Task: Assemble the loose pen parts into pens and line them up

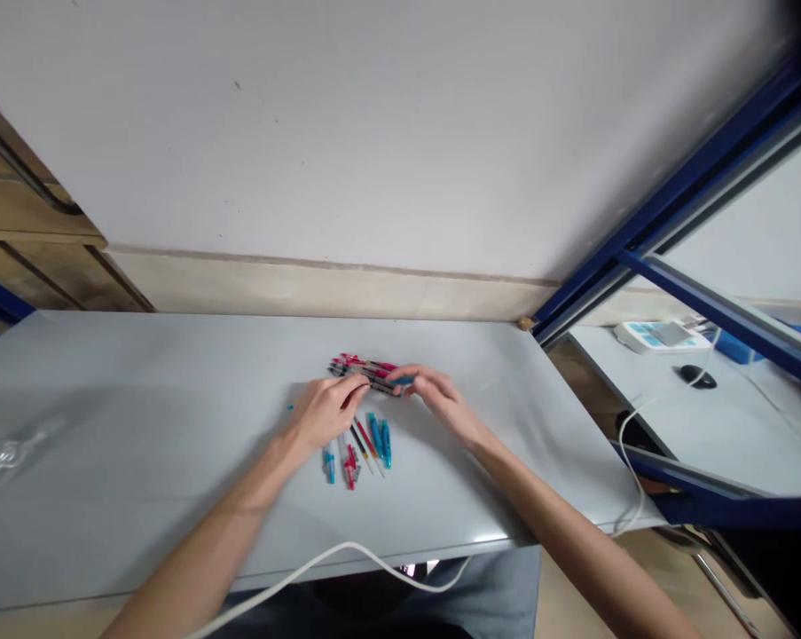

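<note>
Several red and black pens [360, 366] lie in a bunch on the grey table [174, 382]. My left hand [325, 410] is at the left front of the bunch, its thumb and fingers pinched together; what they hold is too small to name. At the bunch's right end, my right hand [430, 390] has its fingers closed around a blue pen part [404, 380]. Nearer to me lie two blue pen barrels [380, 439], a red refill [365, 437] and a black refill [358, 441]. Left of these are clear parts with red pieces [350, 466] and blue pieces [330, 463].
Crumpled clear plastic [4, 461] lies at the table's far left. A white cable [350, 545] runs along the front edge. Past the blue frame [592, 275] on the right, another table [679, 417] carries a black mouse [697, 377] and a white device [659, 337].
</note>
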`<state>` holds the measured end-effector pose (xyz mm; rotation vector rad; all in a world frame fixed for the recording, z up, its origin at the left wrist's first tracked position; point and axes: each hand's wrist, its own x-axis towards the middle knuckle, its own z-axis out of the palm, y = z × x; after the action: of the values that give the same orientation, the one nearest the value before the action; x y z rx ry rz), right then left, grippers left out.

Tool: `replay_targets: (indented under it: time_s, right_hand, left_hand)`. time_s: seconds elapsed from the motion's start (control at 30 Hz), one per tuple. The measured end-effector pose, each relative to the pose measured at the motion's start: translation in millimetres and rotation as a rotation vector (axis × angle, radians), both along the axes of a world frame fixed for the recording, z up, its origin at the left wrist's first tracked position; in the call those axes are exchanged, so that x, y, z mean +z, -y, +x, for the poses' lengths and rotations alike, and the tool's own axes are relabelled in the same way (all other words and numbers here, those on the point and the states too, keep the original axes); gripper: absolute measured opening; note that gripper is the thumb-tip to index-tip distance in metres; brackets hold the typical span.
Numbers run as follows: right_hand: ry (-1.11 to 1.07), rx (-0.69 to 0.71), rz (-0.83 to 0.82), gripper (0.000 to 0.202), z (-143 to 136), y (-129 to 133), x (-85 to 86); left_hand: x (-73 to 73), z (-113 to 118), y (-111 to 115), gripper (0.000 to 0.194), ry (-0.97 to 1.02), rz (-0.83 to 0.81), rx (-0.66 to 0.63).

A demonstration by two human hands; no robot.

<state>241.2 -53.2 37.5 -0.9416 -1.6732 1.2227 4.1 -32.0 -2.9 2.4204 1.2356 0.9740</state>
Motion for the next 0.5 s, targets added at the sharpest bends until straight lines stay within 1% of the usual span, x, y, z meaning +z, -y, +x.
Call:
replay_targets:
  time_s: [0.07,0.13,0.23,0.3,0.33,0.5]
  right_hand:
    - [-0.16,-0.068,-0.057,0.051,-12.2,-15.0,-2.6]
    - [-0.221,-0.116,-0.115,0.055,-22.5,-25.2,-6.9]
    - [-0.132,-0.226,-0.101,0.051,-28.1,-29.0,-13.5]
    - [-0.077,-0.26,-0.098,0.047,-26.5,-26.5,-16.7]
    - [-0.081,-0.258,-0.118,0.044,-25.3,-24.9,-17.9]
    - [-0.243,-0.244,-0.225,0.033,-23.2,-22.4,-20.5]
  left_hand:
    - [0.3,-0.7,-1.7,0.022,0.015,-0.016,-0.006]
    - [0.1,-1.1,-2.8,0.022,0.029,-0.024,-0.015]
    - [-0.2,-0.2,-2.8,0.023,0.061,0.012,-0.023]
    - [0.2,1.1,-1.7,0.024,0.087,0.049,-0.037]
    - [0.6,1.9,-1.0,0.025,0.095,0.062,-0.047]
    - [2.0,3.2,2.0,0.025,0.086,0.046,-0.077]
